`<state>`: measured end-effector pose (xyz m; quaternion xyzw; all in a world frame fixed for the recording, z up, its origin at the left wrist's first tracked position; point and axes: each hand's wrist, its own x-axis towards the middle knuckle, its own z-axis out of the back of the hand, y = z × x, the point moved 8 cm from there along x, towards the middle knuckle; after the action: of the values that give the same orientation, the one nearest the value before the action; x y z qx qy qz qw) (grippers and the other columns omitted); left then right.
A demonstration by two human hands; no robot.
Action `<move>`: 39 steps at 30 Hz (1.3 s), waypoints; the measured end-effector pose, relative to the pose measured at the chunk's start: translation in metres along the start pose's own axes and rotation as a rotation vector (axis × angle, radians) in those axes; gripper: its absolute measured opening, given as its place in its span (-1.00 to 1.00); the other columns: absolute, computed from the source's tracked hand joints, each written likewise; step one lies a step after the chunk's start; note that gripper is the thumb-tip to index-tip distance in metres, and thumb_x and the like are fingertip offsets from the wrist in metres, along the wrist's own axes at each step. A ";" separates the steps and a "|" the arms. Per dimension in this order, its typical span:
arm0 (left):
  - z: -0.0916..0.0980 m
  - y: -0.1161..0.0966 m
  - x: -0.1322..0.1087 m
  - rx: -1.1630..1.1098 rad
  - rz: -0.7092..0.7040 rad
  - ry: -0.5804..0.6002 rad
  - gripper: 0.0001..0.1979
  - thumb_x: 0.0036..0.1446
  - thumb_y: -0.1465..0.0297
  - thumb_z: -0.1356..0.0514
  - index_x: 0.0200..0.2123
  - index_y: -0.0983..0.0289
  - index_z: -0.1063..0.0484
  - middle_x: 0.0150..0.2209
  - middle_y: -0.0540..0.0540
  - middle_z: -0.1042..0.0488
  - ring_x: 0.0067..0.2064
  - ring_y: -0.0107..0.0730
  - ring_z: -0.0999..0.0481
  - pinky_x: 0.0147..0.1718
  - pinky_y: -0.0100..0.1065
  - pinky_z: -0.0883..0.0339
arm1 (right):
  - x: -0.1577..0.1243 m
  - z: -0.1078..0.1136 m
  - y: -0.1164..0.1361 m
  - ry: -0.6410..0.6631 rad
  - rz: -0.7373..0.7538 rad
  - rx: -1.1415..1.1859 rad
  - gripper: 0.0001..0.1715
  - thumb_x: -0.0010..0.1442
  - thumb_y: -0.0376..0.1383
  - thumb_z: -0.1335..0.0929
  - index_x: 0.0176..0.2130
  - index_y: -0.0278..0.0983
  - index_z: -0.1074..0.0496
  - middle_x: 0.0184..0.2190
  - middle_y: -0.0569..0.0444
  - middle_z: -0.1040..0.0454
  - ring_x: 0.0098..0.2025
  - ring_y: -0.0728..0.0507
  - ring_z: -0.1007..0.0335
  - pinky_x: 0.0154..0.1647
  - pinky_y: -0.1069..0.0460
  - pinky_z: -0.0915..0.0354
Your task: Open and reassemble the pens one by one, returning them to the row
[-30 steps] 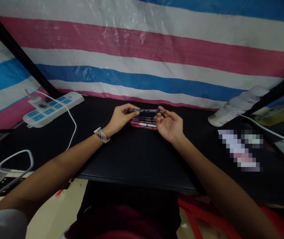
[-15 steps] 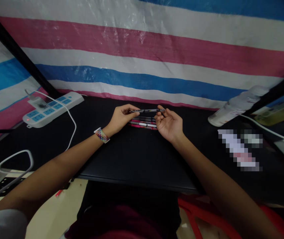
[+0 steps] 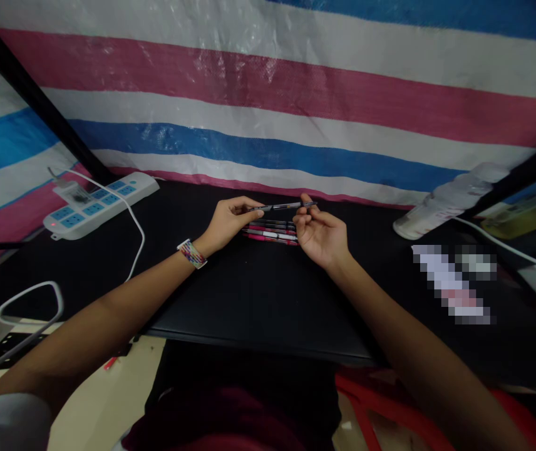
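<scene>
A dark pen (image 3: 287,206) is held a little above the black tabletop, its right end tilted slightly up. My left hand (image 3: 228,220) pinches its left end between thumb and fingers. At the other end my right hand (image 3: 324,238) is palm up with curled fingers, the index finger against the pen and the thumb just below it. Whether that thumb presses on the pen is hard to see. Just below, several pens (image 3: 270,234) lie side by side on the table, dark ones behind and pink and white ones in front, their ends partly hidden by my hands.
A white power strip (image 3: 103,207) with a plugged-in charger and a white cable (image 3: 139,228) lies at the left. A clear bottle (image 3: 451,200) stands at the right, near a blurred-out item (image 3: 451,285). Striped sheeting (image 3: 268,113) closes off the back of the black table (image 3: 258,294).
The pen's right end has tipped slightly upward, and my right thumb has dropped a little away from it. My left hand keeps its pinch. The pens on the table stay put.
</scene>
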<state>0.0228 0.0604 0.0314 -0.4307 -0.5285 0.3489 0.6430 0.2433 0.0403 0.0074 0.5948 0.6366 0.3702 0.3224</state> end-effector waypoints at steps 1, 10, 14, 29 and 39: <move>0.001 0.000 0.000 -0.003 0.000 -0.005 -0.69 0.08 0.19 -0.56 -0.17 0.23 -0.75 -0.19 0.14 -0.76 -0.18 -0.24 -0.70 -0.06 -0.19 -0.59 | 0.000 0.000 0.002 -0.007 -0.003 0.010 -0.64 0.13 -0.28 -0.44 -0.04 -0.14 -0.64 -0.28 0.07 -0.57 -0.25 -0.10 -0.50 -0.02 -0.08 -0.60; 0.005 0.001 0.004 0.113 -0.034 -0.026 -0.68 0.29 0.10 -0.40 -0.33 0.23 -0.70 -0.37 0.11 -0.69 -0.29 -0.29 -0.64 -0.19 -0.25 -0.54 | 0.006 0.011 0.015 -0.084 0.191 -0.227 -0.75 0.13 -0.14 -0.60 -0.22 -0.21 -0.66 -0.33 0.07 -0.56 -0.35 -0.06 -0.46 -0.22 -0.04 -0.53; 0.009 0.008 0.008 0.139 -0.059 -0.033 -0.71 0.17 0.19 -0.48 -0.12 0.23 -0.72 -0.22 0.14 -0.73 -0.22 -0.27 -0.66 -0.14 -0.22 -0.53 | 0.013 0.021 0.012 -0.148 0.239 -0.376 -0.75 0.11 -0.10 -0.61 -0.30 -0.19 -0.65 -0.38 0.08 -0.58 -0.39 -0.07 -0.47 -0.25 -0.05 -0.51; 0.015 0.034 0.020 0.552 -0.088 0.006 -0.92 0.17 0.31 -0.42 -0.27 0.10 -0.77 -0.24 0.12 -0.71 -0.18 -0.09 -0.61 0.07 0.01 -0.43 | 0.012 0.008 0.010 -0.011 0.469 -1.323 -0.64 0.37 -0.23 -0.35 -0.02 -0.17 -0.74 -0.06 -0.13 -0.70 0.00 -0.39 -0.52 0.18 -0.36 -0.38; 0.013 0.043 0.020 0.615 -0.118 0.008 -0.86 0.22 0.31 -0.34 -0.30 0.10 -0.75 -0.28 0.13 -0.68 -0.20 -0.10 -0.53 0.13 0.06 -0.32 | 0.009 0.005 0.004 0.030 0.445 -1.381 -0.64 0.36 -0.29 -0.35 -0.02 -0.18 -0.73 -0.07 -0.17 -0.62 0.01 -0.41 -0.44 0.19 -0.39 -0.36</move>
<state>0.0147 0.0974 0.0002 -0.1857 -0.4196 0.4528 0.7645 0.2490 0.0501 0.0083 0.3660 0.1258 0.7527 0.5326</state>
